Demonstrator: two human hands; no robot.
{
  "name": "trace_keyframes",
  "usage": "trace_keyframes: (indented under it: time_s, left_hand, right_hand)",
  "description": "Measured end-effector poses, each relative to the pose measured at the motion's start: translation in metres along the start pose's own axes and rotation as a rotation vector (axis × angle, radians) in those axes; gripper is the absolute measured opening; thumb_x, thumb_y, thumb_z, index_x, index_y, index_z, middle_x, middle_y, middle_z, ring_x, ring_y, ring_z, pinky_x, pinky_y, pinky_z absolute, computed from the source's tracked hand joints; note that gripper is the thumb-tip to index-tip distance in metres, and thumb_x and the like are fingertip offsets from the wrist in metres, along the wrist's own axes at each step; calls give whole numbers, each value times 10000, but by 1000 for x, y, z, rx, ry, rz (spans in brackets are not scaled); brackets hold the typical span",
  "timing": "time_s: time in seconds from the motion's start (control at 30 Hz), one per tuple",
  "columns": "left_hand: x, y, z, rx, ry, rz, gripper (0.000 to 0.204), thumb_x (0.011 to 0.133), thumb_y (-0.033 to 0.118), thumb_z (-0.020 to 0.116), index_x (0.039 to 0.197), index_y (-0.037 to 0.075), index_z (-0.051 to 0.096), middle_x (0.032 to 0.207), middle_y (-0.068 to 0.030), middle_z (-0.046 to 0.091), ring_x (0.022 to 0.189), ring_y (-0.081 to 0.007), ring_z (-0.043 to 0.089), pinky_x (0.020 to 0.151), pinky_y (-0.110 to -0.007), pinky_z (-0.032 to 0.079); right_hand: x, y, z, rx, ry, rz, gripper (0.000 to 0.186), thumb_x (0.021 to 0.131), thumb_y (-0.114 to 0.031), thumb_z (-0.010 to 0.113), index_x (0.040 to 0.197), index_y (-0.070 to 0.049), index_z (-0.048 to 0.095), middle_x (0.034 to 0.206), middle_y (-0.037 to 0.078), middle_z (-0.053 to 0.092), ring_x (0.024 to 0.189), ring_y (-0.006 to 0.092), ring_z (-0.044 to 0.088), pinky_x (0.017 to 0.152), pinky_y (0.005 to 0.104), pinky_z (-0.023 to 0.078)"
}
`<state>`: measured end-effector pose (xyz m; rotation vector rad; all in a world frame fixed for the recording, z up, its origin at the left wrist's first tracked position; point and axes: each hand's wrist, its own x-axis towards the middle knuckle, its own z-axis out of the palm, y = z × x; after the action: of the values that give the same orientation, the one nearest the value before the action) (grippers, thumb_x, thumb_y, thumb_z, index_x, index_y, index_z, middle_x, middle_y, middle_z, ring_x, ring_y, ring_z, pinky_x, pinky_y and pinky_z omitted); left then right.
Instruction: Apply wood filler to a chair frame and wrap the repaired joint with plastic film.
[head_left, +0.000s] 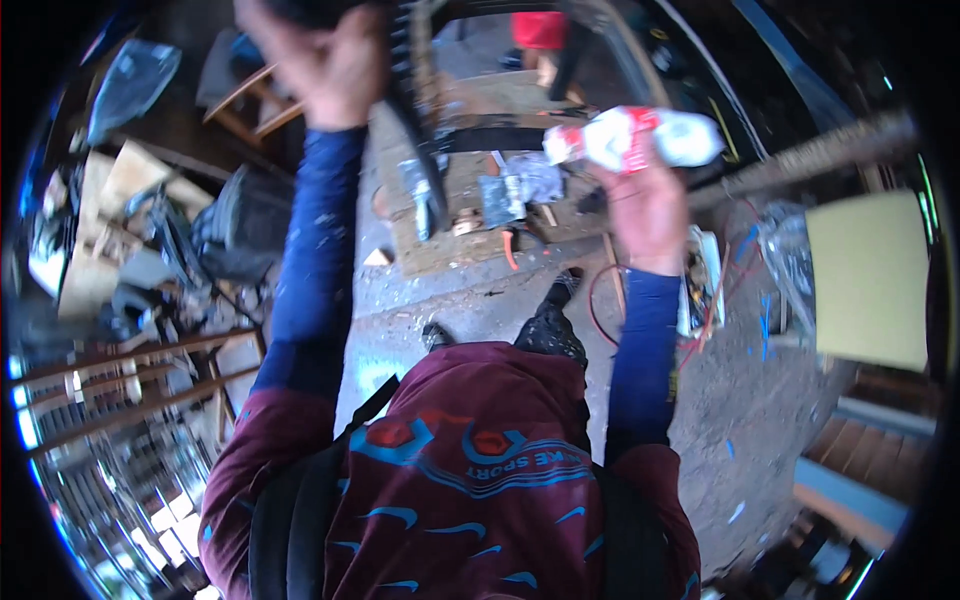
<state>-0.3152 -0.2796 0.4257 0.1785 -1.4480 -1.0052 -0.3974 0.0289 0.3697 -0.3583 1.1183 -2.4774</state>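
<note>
My right hand (648, 215) is raised and closed round a white-and-red plastic bottle (630, 138), which lies nearly sideways, its narrower end to the left. At the upper left, my left hand (335, 65) reaches far out, smeared by motion. Its fingers and thumb curve round a dark rounded thing (315, 8), cut off by the top edge, whose kind I cannot make out. Just right of that hand stands a black curved frame (412, 135). Below and between my hands, a wooden board (420, 255) carries plastic packets (502, 200) and an orange-handled tool (510, 248).
A red hose (597, 310) loops over the floor by a white crate (700, 275). A pale yellow panel (868, 280) stands at the right. Wooden frames (140, 365) and scrap boards (95, 230) crowd the left. Someone in red (538, 30) is partly visible at the top.
</note>
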Motion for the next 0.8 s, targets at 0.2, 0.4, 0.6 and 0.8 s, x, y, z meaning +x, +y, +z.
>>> trace_keyframes:
  time_s: [0.2,0.4,0.6,0.8]
  left_hand:
    - [11,43,16,-122,-30,280,835,753,-73,514,1530,2,217,1351,-162,507,1207,-240,529,1021,-309,420]
    - [10,28,-3,3,80,308,796,788,109,589,1500,-71,282,1401,-268,462,1322,-381,455,1145,-383,314]
    - [10,26,1,22,12,242,839,761,19,605,1520,-45,253,1405,-268,462,1289,-346,497,1095,-370,376]
    - [-32,20,13,164,205,510,766,814,72,768,1436,18,324,1269,-171,531,1123,-254,543,960,-377,453]
  right_hand:
    - [35,-115,89,-372,-61,-743,380,996,-160,620,1286,63,521,1251,231,625,1166,342,639,994,526,551]
    - [34,-31,115,-816,-119,-286,401,964,-76,651,1321,68,539,1255,191,639,1157,309,645,939,523,580]
    - [37,-107,89,-283,-101,-537,411,1026,-196,563,1349,41,472,1326,213,588,1280,375,551,1138,591,392]
    - [4,-116,-44,286,135,-442,348,1017,-195,582,1274,39,558,1280,189,635,1241,341,587,1121,558,437]
